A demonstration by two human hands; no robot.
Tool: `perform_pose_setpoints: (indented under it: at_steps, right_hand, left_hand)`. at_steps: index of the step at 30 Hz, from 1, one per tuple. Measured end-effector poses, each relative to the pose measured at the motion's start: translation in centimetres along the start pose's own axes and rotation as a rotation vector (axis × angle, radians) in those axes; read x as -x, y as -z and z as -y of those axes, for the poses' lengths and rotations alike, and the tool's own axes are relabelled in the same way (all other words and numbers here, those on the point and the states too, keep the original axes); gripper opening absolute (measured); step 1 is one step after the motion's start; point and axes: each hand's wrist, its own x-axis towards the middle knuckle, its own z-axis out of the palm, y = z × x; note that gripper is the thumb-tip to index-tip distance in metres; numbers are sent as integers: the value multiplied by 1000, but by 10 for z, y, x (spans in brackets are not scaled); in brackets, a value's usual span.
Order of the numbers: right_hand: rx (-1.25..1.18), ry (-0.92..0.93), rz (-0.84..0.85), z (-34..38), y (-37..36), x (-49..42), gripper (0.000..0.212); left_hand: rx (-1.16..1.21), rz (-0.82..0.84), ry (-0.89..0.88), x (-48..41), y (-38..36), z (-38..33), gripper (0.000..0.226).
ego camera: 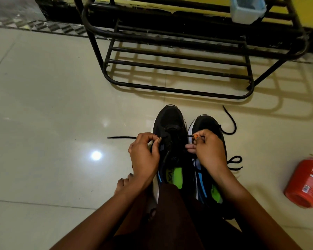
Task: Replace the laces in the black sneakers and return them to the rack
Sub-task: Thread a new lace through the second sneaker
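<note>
Two black sneakers with green insoles stand side by side on the floor, toes pointing away from me: the left sneaker (170, 121) and the right sneaker (207, 123). My left hand (145, 156) pinches the left side of the left sneaker's eyelet row. My right hand (208, 148) pinches the tip of a black lace (190, 136) at that sneaker's right side. The lace's other end (121, 137) lies straight on the floor to the left. A second black lace (230, 121) trails from the right sneaker.
A black metal shoe rack (179, 69) stands just beyond the sneakers, its low shelves bare. A pale blue container (248, 9) hangs on its upper part. A red bottle (305, 183) lies on the tiles at right. My bare foot (123, 184) rests left of the sneakers.
</note>
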Motion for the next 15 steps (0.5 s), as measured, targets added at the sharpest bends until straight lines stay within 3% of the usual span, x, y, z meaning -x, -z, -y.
perform_pose_setpoints:
  at_steps: [4,10,12,15]
  right_hand:
    - [13,10,-19,2,-2,5,30]
    - [477,237,-65,10,17,13,15]
    - [386,237,-23,18,20,15,13]
    - [42,202,75,36,20,21,19]
  left_hand:
    - [32,-10,25,0,0,-1,15]
    - [-26,26,-35,0,6,-12,12]
    - [-72,54,-177,-1,8,-21,11]
    - [-46,185,-353,1,9,-38,17]
